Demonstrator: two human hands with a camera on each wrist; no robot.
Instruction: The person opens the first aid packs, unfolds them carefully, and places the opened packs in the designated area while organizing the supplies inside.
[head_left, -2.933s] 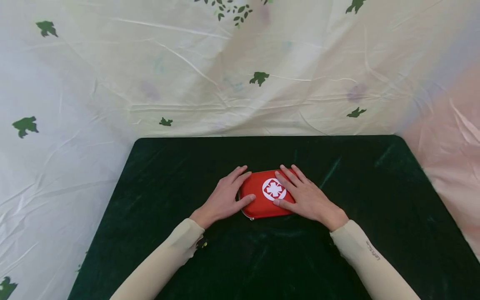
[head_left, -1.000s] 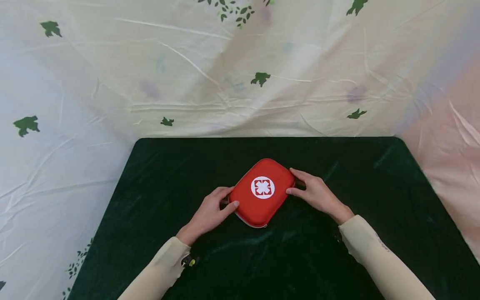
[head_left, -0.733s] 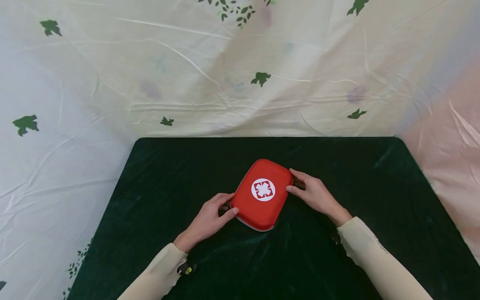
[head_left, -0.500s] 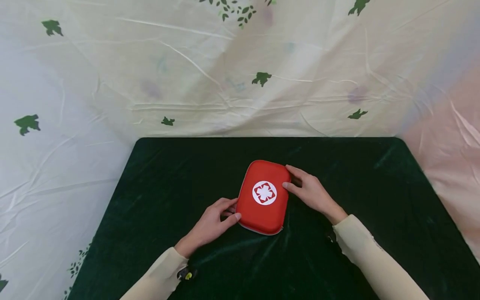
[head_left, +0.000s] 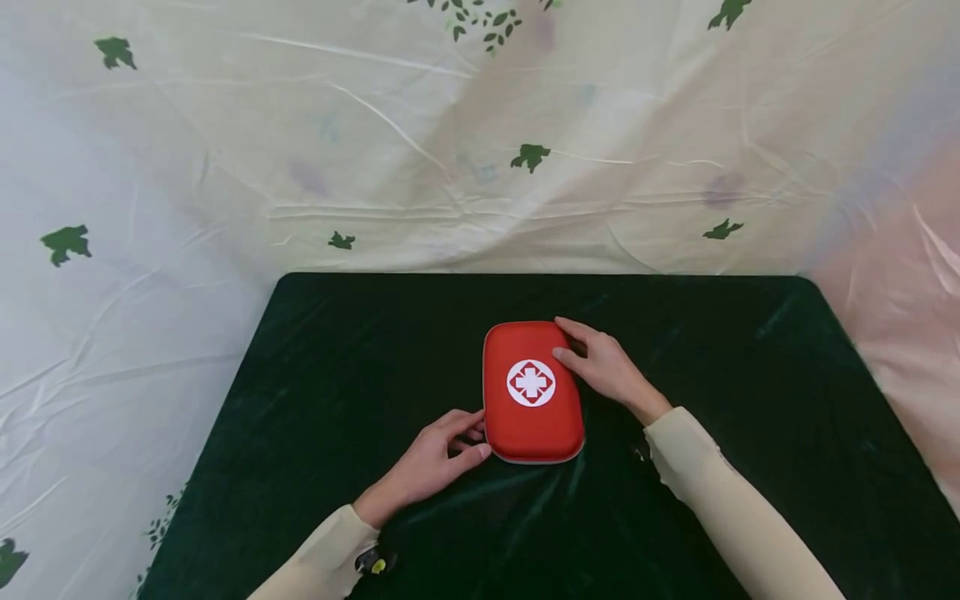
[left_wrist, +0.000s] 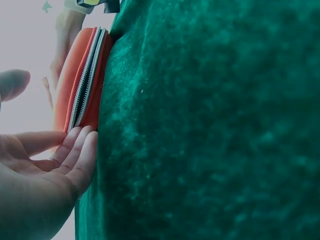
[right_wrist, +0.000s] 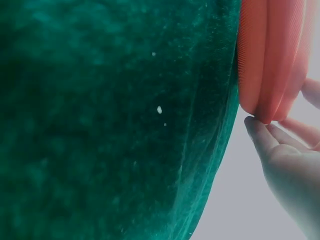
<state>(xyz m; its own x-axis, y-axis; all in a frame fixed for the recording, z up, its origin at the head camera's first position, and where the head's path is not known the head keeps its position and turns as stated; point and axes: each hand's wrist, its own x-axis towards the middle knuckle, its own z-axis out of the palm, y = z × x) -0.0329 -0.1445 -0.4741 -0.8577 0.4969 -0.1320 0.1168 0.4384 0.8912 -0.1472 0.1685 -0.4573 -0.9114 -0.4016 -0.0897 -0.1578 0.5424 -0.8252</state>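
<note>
A red zipped first-aid case with a white cross emblem lies flat on the dark green cloth, its long side running away from me. My left hand holds its near left corner, fingertips against the side and thumb at the corner. My right hand holds the far right corner, with the thumb on the lid and the index finger at the far edge. In the left wrist view, the case's side shows two rows of zip teeth with a dark gap between them. The right wrist view shows fingertips touching the case's corner.
The green velvet cloth covers the table out to its rounded far corners. A pale curtain with green leaf prints hangs behind and to the left, and a pinkish one to the right.
From lying sideways, then diagonally, the case has turned anticlockwise until its long side points away from me. My right hand has moved left and away; the left hand has come slightly nearer me.
</note>
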